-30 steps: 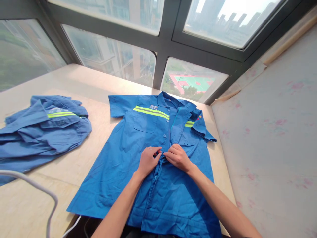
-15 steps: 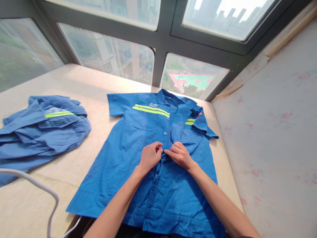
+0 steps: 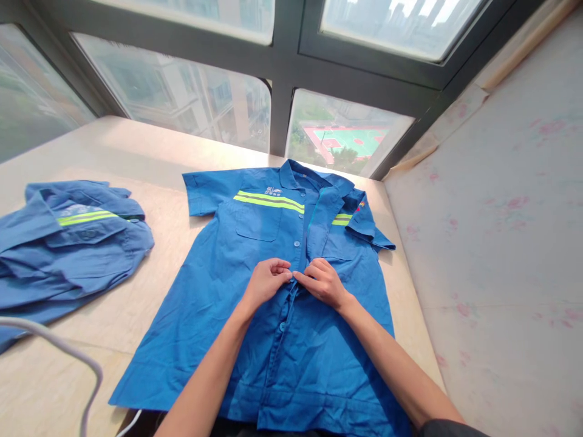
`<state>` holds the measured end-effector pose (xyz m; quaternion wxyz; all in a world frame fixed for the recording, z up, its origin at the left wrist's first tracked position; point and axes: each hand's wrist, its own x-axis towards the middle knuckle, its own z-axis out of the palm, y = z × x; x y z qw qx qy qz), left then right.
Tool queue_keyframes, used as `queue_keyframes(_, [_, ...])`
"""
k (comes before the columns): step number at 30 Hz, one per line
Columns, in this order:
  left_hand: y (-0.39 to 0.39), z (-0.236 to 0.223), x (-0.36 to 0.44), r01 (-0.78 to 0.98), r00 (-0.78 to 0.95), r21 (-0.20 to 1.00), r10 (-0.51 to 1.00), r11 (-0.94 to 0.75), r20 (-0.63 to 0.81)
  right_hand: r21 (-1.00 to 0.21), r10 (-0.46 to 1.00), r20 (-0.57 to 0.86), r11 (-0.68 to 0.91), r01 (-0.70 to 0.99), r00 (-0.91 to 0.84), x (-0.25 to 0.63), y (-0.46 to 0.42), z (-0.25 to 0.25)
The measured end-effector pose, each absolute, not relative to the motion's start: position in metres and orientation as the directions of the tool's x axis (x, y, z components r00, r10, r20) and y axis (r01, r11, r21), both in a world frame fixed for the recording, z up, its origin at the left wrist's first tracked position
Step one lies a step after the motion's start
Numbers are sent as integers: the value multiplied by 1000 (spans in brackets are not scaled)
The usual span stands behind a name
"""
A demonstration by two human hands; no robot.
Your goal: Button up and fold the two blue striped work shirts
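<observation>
A blue short-sleeved work shirt (image 3: 209, 321) with yellow-green reflective stripes lies spread front side up, collar toward the window. Its upper front is parted, and the right-hand flap is folded back below the collar. One button (image 3: 296, 243) shows above my hands and another button (image 3: 282, 326) below them. My left hand (image 3: 268, 284) pinches the edge of the front opening at mid-chest, thumb and fingers together. Facing it, fingertips nearly touching, my right hand (image 3: 322, 283) is closed on the other edge. Whatever lies right between the fingertips is mostly hidden.
A second blue work garment (image 3: 91, 261) lies crumpled at the left on the pale ledge (image 3: 159, 303). A white cable (image 3: 59, 343) curves across the lower left corner. Window frames (image 3: 281, 103) bound the back, and a flower-patterned wall (image 3: 492, 243) the right.
The view has shifted slightly, so everything sits a little farther left. Both hands stay at the same spot on the front opening, with only small finger movements.
</observation>
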<state>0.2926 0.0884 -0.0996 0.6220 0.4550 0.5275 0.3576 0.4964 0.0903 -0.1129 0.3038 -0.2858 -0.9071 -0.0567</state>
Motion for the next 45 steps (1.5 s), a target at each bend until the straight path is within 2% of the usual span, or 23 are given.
queue_keyframes(6, [86, -103, 293, 53, 167, 951, 936, 305, -310, -88, 488, 590, 831, 549, -644, 495, 91, -117])
queue_keyframes(13, [72, -103, 298, 106, 51, 977, 980, 186, -192, -118, 511, 584, 822, 557, -631, 493, 90, -113])
queue_keyframes(20, [59, -106, 300, 45, 70, 992, 990, 117, -120, -129, 500, 593, 833, 539, -631, 492, 87, -110])
queue_keyframes(26, [52, -109, 304, 174, 41, 985, 999, 4, -11, -161, 513, 572, 836, 525, -640, 492, 87, -111])
queue_keyframes(31, [52, -109, 303, 148, 54, 989, 999, -5, -3, -216, 546, 549, 824, 524, -633, 492, 88, -114])
queue_keyframes(38, [49, -106, 307, 303, 50, 950, 997, -69, 56, -249, 569, 514, 815, 523, -642, 492, 90, -117])
queue_keyframes(45, [48, -107, 310, 246, -3, 969, 1000, -2, 3, -262, 572, 423, 819, 510, -702, 492, 95, -108])
